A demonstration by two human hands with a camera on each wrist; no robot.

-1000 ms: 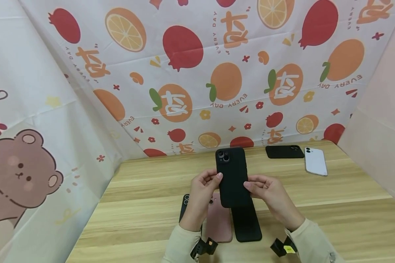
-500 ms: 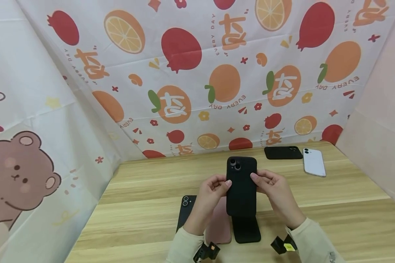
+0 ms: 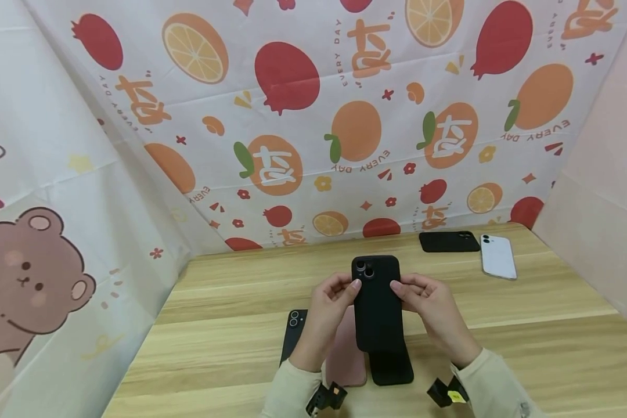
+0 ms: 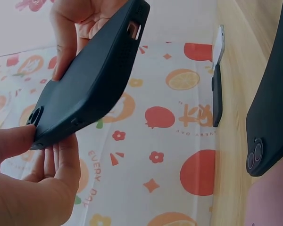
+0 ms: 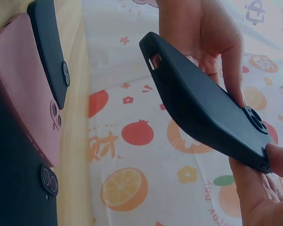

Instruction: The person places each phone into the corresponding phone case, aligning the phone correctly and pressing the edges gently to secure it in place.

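Observation:
A phone in a black case (image 3: 378, 316) is held upright above the table, its back and two diagonal camera lenses facing the head camera. My left hand (image 3: 328, 307) pinches its left edge near the lenses, thumb on the back. Opposite it, my right hand (image 3: 435, 310) pinches the right edge in the same way. Both wrist views show the case (image 4: 92, 75) from its bottom end, with a port cutout. Below it on the table lie a black phone (image 3: 392, 368), partly covered in the head view, a pink phone (image 3: 345, 360) and a dark phone (image 3: 294, 337) behind my left wrist.
At the table's far right lie another black phone (image 3: 448, 241) and a white phone (image 3: 498, 257), side by side. A fruit-printed cloth (image 3: 287, 125) hangs behind the wooden table (image 3: 214, 325), with a bear-printed cloth (image 3: 83, 174) on the left.
The held phone has come lower and a little right, both hands moving with it. My right thumb now sits higher along its edge. The phones on the table lie as before.

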